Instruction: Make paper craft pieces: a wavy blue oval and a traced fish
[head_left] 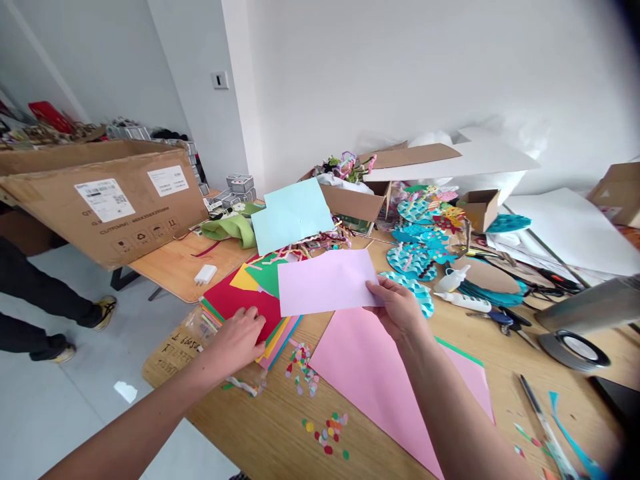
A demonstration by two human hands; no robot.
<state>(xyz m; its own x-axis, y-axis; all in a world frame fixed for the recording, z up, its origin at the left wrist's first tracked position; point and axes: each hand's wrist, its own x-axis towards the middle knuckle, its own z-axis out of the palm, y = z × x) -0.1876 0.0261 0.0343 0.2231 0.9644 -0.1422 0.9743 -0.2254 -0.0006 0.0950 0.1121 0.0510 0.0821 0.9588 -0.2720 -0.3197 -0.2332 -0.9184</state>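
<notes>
A lavender paper sheet [327, 283] is pinched at its right end by my right hand [397, 303], held above the table. My left hand [243, 337] rests on a stack of coloured sheets with a red sheet [225, 293] near the top; its fingers are bent and whether they grip a sheet is unclear. Yellow and green pieces lie over the red one. Behind the lavender sheet is a light blue sheet [293, 217]. Large pink paper [370, 373] lies flat under my right forearm. Small paper dots [327, 430] are scattered in front.
A big cardboard box [145, 227] stands at left, near a person's legs [40, 300]. Blue decorations [413, 260], glue bottles [453, 277], a tape roll [575, 350] and a pen [543, 417] lie at right. Open boxes [355, 200] are at the back.
</notes>
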